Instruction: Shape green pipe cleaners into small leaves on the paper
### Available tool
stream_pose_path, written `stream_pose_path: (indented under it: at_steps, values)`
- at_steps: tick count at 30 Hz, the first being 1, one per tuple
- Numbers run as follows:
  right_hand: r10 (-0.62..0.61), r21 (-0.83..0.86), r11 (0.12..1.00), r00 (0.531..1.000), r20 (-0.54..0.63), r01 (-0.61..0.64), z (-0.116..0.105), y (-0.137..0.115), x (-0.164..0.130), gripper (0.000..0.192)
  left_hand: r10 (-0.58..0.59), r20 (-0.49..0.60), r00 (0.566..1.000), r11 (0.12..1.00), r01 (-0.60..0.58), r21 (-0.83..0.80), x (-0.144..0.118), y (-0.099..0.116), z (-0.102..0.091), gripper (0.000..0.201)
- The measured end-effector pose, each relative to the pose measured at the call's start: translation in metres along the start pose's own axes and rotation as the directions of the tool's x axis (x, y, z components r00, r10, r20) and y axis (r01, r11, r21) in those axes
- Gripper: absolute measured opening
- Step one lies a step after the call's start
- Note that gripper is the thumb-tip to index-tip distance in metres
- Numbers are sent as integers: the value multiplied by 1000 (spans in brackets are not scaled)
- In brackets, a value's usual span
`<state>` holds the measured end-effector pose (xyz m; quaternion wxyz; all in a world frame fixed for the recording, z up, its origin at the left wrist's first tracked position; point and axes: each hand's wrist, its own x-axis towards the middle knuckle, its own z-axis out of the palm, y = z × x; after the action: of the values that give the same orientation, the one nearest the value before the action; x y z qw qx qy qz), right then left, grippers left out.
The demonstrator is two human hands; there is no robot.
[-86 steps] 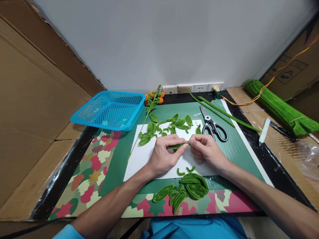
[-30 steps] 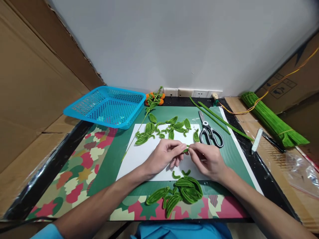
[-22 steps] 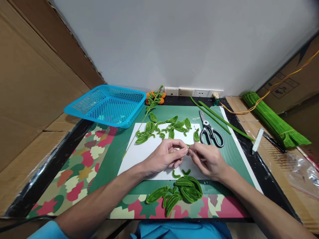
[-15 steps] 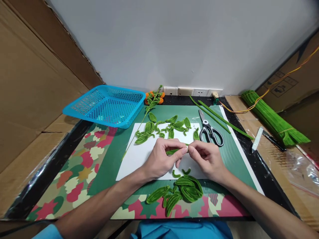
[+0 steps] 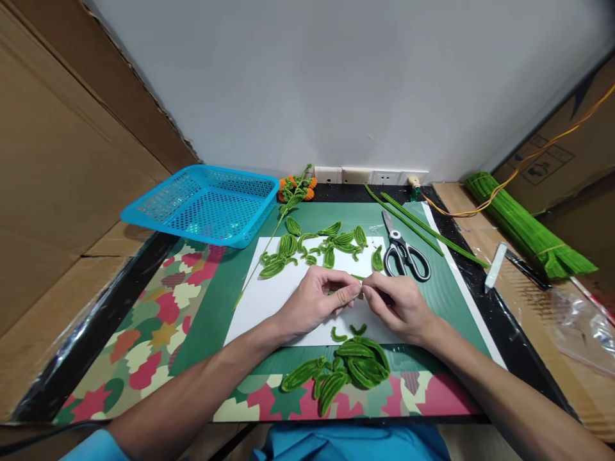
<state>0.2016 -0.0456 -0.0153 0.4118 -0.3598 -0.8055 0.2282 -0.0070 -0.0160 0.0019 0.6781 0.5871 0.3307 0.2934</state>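
Observation:
Over the white paper (image 5: 259, 307), my left hand (image 5: 312, 304) and my right hand (image 5: 403, 308) meet fingertip to fingertip. Both pinch a green pipe cleaner (image 5: 357, 277), mostly hidden behind the fingers; only a short bit shows above them. Beyond the hands lie fuzzy green pipe-cleaner leaves (image 5: 288, 245), several with curled ends. A second pile of leaves (image 5: 362, 365) rests nearer to me, with two small curved pieces (image 5: 339, 335) just above it. Scissors (image 5: 406, 253) with black and grey handles lie partly open beyond my right hand.
A blue plastic basket (image 5: 240, 240) stands at the back left, beside an orange flower (image 5: 288, 192) on a green stem. Two long pipe cleaners (image 5: 432, 232) lie at the back right. Further right are a pipe-cleaner bundle (image 5: 528, 224), a white tool (image 5: 496, 267) and a black pen (image 5: 528, 269).
My left fingers have curled in further around the pipe cleaner, so less of it shows. Both hands stay in nearly the same place.

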Motion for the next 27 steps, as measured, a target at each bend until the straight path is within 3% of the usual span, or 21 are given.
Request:
stream_pose_path:
  at_steps: [3,6,10,13,22,27]
  values:
    - [20,12,1000,999,-35,-20,0,-3,1,23,20,0,1000,1000,-20,-10,1,0,1,25]
    - [56,33,998,996,-67,-54,2,-7,1,24,111,-31,993,989,-108,102,-1,3,3,19]
    - [100,104,991,985,-138,-86,6,-11,1,25,317,-76,945,888,-268,374,-7,7,6,12]
    - [76,135,989,985,-156,-55,7,-9,0,24,407,-54,912,833,-346,433,-8,7,8,12]
    - [27,96,995,999,-42,-23,-1,-1,0,20,385,-58,921,851,-330,410,-5,3,5,11]
    - [76,169,983,997,-24,-71,0,-1,-1,24,482,-16,876,784,-423,455,-5,2,4,11]
